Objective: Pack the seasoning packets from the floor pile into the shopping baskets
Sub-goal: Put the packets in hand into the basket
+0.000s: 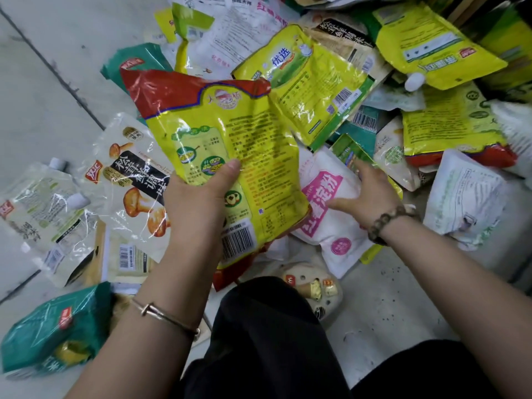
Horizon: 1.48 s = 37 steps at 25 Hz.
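Note:
My left hand (198, 203) grips a large yellow seasoning packet with a red top (230, 145), thumb across its printed back, lifted above the floor pile. My right hand (365, 191) lies spread with straight fingers on a white packet with pink lettering (331, 226) in the pile. Many more packets lie around: a yellow-green one (311, 82) behind, a clear mushroom-print packet (135, 180) to the left, a teal packet (54, 321) at lower left. No shopping basket is in view.
Pale floor (43, 96) shows at upper left and lower right. My dark trousers (273, 341) and a beige shoe with charms (313, 289) are below the hands. White pouches (463, 200) lie at the right.

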Available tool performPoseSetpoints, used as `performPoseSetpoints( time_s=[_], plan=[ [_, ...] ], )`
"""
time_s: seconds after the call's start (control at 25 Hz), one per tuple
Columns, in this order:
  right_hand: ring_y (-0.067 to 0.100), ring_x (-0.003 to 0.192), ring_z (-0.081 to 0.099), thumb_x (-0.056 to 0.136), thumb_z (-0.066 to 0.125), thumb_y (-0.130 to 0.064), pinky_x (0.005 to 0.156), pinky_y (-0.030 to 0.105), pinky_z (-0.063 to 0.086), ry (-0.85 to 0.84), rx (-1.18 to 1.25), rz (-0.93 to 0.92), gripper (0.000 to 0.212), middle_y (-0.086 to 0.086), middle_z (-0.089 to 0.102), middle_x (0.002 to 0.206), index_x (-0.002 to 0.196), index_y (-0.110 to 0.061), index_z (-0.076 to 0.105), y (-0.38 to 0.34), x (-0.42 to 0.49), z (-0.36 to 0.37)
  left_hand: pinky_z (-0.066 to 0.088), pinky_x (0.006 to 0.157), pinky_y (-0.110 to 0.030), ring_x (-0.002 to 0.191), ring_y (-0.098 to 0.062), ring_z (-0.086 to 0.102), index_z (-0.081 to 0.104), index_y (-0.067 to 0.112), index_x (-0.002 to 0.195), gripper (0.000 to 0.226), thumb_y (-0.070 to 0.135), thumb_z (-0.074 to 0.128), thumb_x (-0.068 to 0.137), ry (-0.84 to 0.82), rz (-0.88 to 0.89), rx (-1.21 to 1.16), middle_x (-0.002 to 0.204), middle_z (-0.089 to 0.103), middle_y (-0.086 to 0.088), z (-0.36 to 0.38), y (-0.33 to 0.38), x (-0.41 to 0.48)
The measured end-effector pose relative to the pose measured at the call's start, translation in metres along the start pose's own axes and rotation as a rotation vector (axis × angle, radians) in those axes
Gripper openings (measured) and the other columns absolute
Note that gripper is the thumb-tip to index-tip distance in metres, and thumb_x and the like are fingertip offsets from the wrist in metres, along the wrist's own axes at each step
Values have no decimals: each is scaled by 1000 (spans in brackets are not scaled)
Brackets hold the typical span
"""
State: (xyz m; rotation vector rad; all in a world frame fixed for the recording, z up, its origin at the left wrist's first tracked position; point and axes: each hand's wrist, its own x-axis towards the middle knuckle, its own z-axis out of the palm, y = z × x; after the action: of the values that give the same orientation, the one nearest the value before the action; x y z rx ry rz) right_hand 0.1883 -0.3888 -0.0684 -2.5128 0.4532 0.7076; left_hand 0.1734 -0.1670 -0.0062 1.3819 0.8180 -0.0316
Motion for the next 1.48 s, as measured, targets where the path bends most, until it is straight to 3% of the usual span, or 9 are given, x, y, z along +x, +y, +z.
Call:
performPoseSetpoints(
  time_s=[0.2, 0.32, 0.44, 0.56, 0.8, 1.0, 1.12, 1.36, 1.48],
  plan=[
    [30, 126, 43, 59, 80, -54, 104, 43, 36, 78, -134, 41, 102, 12, 39, 140, 140, -19, 29, 2, 5, 21, 49, 44, -17, 60, -5, 68, 57, 22, 89, 23, 11, 75, 78, 20, -36, -8, 84, 69, 4, 2, 1, 0],
    [29, 111, 55, 63, 77, -56, 94, 40, 41, 28, -112, 172, 81, 9, 57, 124, 124, -15, 44, -4, 16, 18, 53, 47, -22, 66, -11, 71, 60, 20, 94, 24, 10, 75, 78, 0, -62, -5, 86, 72, 1, 2, -1, 1],
    [24, 82, 55, 74, 73, -47, 63, 28, 40, -113, -80, 127, 40, 9, 66, 102, 88, -13, 59, -9, 17, 15, 56, 53, -28, 75, -19, 72, 62, 16, 103, 30, 10, 75, 77, -12, -73, 37, 93, 73, -4, 2, -4, 4],
    [24, 81, 57, 78, 72, -37, 67, 28, 42, -80, 55, 76, 32, 10, 67, 96, 88, -7, 66, -8, 13, 8, 58, 55, -30, 76, -20, 72, 62, 14, 108, 34, 11, 76, 77, -9, -78, 49, 94, 73, -4, 2, -7, 7],
    [21, 83, 60, 81, 71, -27, 67, 25, 38, 241, 314, 63, 28, 9, 65, 90, 99, -6, 69, 13, -1, -45, 55, 50, -29, 70, -20, 72, 64, 17, 93, 18, 12, 74, 79, -22, -96, 45, 87, 73, -6, 13, -9, 3],
    [5, 70, 63, 84, 68, -16, 68, 23, 53, 455, 611, 51, 13, 8, 66, 92, 96, -17, 65, 34, -22, -79, 57, 74, -52, 81, -28, 72, 66, 16, 99, 23, 20, 75, 79, -102, -79, 124, 92, 74, -9, 22, -15, -3],
    [-17, 50, 54, 87, 64, -10, 48, 2, 41, 517, 678, -12, 15, -2, 61, 86, 99, -19, 60, 40, -42, -96, 57, 77, -47, 85, -25, 71, 65, 16, 106, 29, 19, 74, 78, -184, 20, 179, 94, 74, -4, 32, -12, -12],
    [-18, 58, 55, 86, 65, -11, 54, 2, 42, 760, 714, -73, 13, -27, 64, 66, 89, -24, 64, 59, -88, -136, 50, 53, -15, 71, -8, 66, 66, 13, 103, 26, 14, 72, 78, -335, 197, 243, 89, 72, -1, 63, 3, -44],
    [-19, 57, 54, 85, 64, -10, 53, 1, 40, 891, 760, -77, 25, -37, 59, 59, 75, -32, 61, 60, -119, -156, 55, 66, -27, 79, -14, 69, 67, 15, 97, 33, 18, 81, 67, -423, 260, 252, 85, 73, 2, 77, 33, -62]
  ],
)
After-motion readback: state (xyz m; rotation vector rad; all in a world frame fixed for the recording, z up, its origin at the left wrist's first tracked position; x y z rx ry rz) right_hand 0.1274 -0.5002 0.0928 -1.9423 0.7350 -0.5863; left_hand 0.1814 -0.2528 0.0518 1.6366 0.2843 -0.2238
